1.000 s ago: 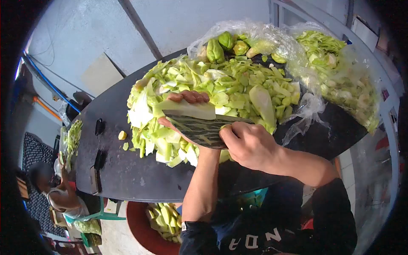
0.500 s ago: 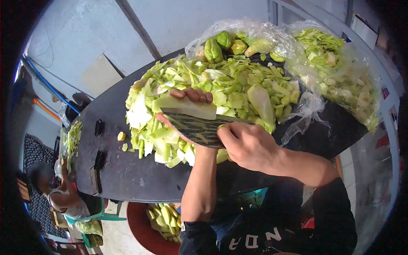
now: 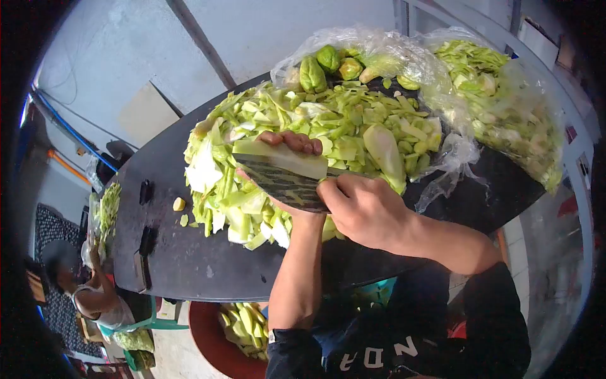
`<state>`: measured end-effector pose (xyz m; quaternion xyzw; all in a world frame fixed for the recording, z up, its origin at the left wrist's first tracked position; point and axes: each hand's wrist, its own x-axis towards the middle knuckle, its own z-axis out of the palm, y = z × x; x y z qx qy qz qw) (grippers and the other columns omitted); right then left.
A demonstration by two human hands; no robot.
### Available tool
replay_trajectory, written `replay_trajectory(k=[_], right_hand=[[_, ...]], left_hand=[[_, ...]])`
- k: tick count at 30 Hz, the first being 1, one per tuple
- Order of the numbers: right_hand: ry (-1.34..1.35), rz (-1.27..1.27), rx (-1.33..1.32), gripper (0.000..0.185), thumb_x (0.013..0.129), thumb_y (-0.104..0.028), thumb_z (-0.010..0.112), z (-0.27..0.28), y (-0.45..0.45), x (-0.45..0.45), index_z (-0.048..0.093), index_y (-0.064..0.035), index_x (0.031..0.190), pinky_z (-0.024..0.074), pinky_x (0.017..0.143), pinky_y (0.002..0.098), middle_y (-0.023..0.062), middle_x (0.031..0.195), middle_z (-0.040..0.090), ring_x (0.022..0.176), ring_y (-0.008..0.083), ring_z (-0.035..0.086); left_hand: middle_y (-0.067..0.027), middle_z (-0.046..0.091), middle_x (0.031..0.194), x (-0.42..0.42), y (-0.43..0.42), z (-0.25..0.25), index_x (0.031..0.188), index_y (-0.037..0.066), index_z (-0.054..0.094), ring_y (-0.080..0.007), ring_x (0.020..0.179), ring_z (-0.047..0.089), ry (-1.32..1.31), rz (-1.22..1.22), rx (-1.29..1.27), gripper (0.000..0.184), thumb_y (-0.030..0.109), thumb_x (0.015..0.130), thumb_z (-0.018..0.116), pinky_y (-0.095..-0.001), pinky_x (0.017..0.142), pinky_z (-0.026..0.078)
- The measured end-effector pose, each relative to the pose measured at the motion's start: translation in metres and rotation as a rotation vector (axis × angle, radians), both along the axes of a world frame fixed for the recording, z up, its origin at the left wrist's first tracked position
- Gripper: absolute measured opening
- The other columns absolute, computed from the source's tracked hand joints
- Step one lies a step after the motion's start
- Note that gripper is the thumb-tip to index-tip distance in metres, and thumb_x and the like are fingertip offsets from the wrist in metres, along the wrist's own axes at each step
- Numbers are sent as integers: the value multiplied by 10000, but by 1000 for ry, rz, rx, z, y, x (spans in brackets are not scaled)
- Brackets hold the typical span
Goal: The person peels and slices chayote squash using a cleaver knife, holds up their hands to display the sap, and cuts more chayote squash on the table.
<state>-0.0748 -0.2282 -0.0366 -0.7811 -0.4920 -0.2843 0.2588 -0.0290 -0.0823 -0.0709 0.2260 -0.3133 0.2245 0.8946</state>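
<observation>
My left hand (image 3: 294, 141) is closed around a pale green peeled chayote piece (image 3: 281, 156), its fingertips curled over the far side. My right hand (image 3: 366, 203) grips a broad knife (image 3: 285, 184) with a dark, mottled blade. The blade lies along the near side of the chayote piece and hides most of my left palm. Beneath both hands spreads a heap of green peelings and slices (image 3: 246, 208). A larger peeled chayote (image 3: 384, 155) rests on the heap's right side.
Whole chayotes (image 3: 312, 74) sit at the back beside clear plastic (image 3: 404, 47). A filled plastic bag (image 3: 505, 114) stands at the right of the dark table (image 3: 183, 252). Below is a red tub (image 3: 211, 341) holding cut pieces. Another person (image 3: 101, 294) sits at the left.
The knife and chayote piece have shifted very slightly, with the blade still against the piece. Both hands keep their hold. The view has moved a little.
</observation>
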Motion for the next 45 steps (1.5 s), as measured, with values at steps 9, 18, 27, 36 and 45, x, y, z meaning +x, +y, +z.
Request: replay_trajectory(k=[9, 18, 27, 36, 45], right_hand=[[245, 111, 202, 144, 819, -19, 597, 9, -8, 11, 517, -2, 938, 522, 513, 434, 169, 665, 610, 606, 342, 653], [634, 87, 327, 149, 885, -104, 615, 16, -27, 39, 589, 43, 891, 424, 467, 356, 175, 585, 575, 476, 227, 584], [842, -62, 501, 188, 899, -127, 631, 2, -29, 63, 561, 32, 826, 396, 437, 319, 64, 555, 534, 459, 119, 508], [897, -32, 763, 157, 946, -119, 590, 21, -66, 80, 528, -11, 851, 370, 383, 283, 12, 550, 533, 411, 92, 491], [790, -66, 823, 174, 954, -108, 564, 22, -82, 97, 498, -31, 812, 369, 389, 285, 15, 508, 499, 387, 111, 480]], left_hand=[[-93, 567, 922, -15, -10, 20, 1104, 85, 511, -210, 815, 550, 320, 329, 152, 588, 643, 929, 451, -348, 689, 456], [-106, 614, 1001, -10, -6, 24, 1152, 70, 535, -236, 888, 601, 624, 204, 90, 602, 622, 957, 396, -384, 795, 504], [-154, 542, 1329, -1, 12, 10, 1171, 40, 559, -293, 1246, 486, 434, -188, -21, 563, 535, 986, 367, -417, 991, 444], [-119, 532, 1077, -124, 84, 32, 1294, 33, 460, -179, 826, 485, 448, 149, -167, 496, 350, 931, 577, -244, 513, 415], [-203, 472, 1226, -373, 259, -192, 1340, -18, 389, -332, 997, 541, 543, 857, -1201, 636, 466, 934, 461, -421, 752, 523]])
